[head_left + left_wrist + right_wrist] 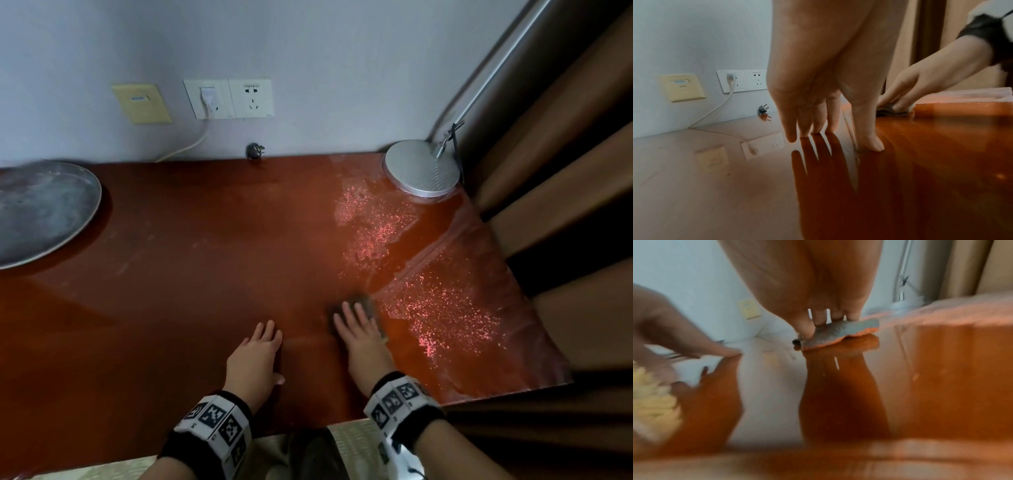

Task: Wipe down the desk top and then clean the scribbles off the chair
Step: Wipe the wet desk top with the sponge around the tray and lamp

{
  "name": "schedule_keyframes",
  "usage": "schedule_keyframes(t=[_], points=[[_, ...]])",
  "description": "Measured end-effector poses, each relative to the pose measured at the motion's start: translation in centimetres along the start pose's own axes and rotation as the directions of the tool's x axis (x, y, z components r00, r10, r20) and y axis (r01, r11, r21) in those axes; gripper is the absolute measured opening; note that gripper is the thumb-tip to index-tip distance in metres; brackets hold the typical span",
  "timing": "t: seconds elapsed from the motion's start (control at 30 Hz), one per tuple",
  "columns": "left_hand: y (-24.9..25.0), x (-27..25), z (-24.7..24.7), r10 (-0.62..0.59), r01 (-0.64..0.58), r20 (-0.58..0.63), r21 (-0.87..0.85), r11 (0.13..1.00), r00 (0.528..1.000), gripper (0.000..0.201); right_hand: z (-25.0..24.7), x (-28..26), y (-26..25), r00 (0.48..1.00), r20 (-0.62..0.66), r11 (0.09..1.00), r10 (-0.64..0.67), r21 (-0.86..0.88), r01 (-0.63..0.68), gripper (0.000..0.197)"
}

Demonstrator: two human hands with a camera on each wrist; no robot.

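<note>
We're looking at a bedroom or hotel-style room, and here's why. A glossy red-brown desk top (205,274) runs flush against a plain pale wall (308,41). On that wall we've got a double socket plate (228,98) with a white plug and cord in it, and a yellowish data outlet (141,103) beside it. At the desk top's far right corner sits a round silver lamp base (422,168). Heavy brown curtains (565,171) hang along the right edge. A round metal tray (41,212) rests at the left edge.
</note>
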State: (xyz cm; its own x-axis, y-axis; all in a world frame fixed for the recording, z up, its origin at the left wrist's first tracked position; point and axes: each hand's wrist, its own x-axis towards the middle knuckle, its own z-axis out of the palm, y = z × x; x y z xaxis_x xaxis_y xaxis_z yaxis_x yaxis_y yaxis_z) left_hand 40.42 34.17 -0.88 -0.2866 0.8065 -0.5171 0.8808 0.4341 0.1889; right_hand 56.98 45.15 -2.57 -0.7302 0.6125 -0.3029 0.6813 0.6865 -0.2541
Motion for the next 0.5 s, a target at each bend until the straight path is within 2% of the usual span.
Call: schedule_keyframes(t=[0.03,0.1,0.13,0.17,0.2,0.27,0.33,0.37,0.4,0.43,0.5], points=[[0.0,0.0,0.1,0.003,-0.003,-0.005,-0.002,1.000,1.000,0.084,0.7,-0.3,-0.8,0.993,-0.004,0.993,-0.116,-0.013,0.116,0.068],[0.0,-0.1,0.1,0.006,-0.006,-0.009,0.002,1.000,1.000,0.083,2.0,-0.7,-0.9,0.941,0.056,0.940,-0.334,-0.051,0.337,0.059],[-0.1,-0.2,0.0,0.007,-0.007,-0.011,0.008,1.000,1.000,0.083,1.9,-0.5,-0.3,0.918,0.093,0.920,-0.385,-0.042,0.390,0.058],[-0.2,-0.3,0.0,0.010,-0.010,-0.017,0.015,1.000,1.000,0.083,1.5,0.0,0.8,0.916,0.077,0.914,-0.394,-0.072,0.399,0.059],[-0.3,-0.3,0.1,0.013,-0.013,-0.021,0.021,1.000,1.000,0.083,0.8,0.4,2.0,0.942,0.096,0.941,-0.321,-0.081,0.329,0.060],[-0.3,-0.4,0.1,0.011,-0.011,-0.018,0.026,1.000,1.000,0.082,-0.7,1.3,3.7,0.996,0.052,0.995,-0.073,-0.059,0.076,0.058],[-0.2,-0.5,0.1,0.005,-0.005,-0.025,0.029,1.000,1.000,0.082,-1.1,2.1,3.3,0.988,-0.015,0.988,0.156,-0.005,-0.156,0.061],[-0.2,-0.5,0.1,0.008,-0.007,-0.029,0.028,1.000,1.000,0.082,-1.1,2.2,2.0,0.979,-0.011,0.979,0.205,0.009,-0.205,0.066],[-0.2,-0.5,0.1,0.010,-0.010,-0.030,0.029,1.000,0.999,0.082,-0.4,1.9,0.4,0.982,0.011,0.982,0.188,-0.012,-0.188,0.072],[-0.2,-0.5,0.1,0.011,-0.010,-0.025,0.033,0.999,1.000,0.082,0.2,1.4,-1.3,0.992,0.053,0.993,0.117,-0.036,-0.115,0.076],[-0.2,-0.5,0.0,0.007,-0.007,-0.013,0.046,0.999,1.000,0.082,1.7,-0.1,-4.0,0.982,0.114,0.987,-0.153,-0.030,0.158,0.075]])
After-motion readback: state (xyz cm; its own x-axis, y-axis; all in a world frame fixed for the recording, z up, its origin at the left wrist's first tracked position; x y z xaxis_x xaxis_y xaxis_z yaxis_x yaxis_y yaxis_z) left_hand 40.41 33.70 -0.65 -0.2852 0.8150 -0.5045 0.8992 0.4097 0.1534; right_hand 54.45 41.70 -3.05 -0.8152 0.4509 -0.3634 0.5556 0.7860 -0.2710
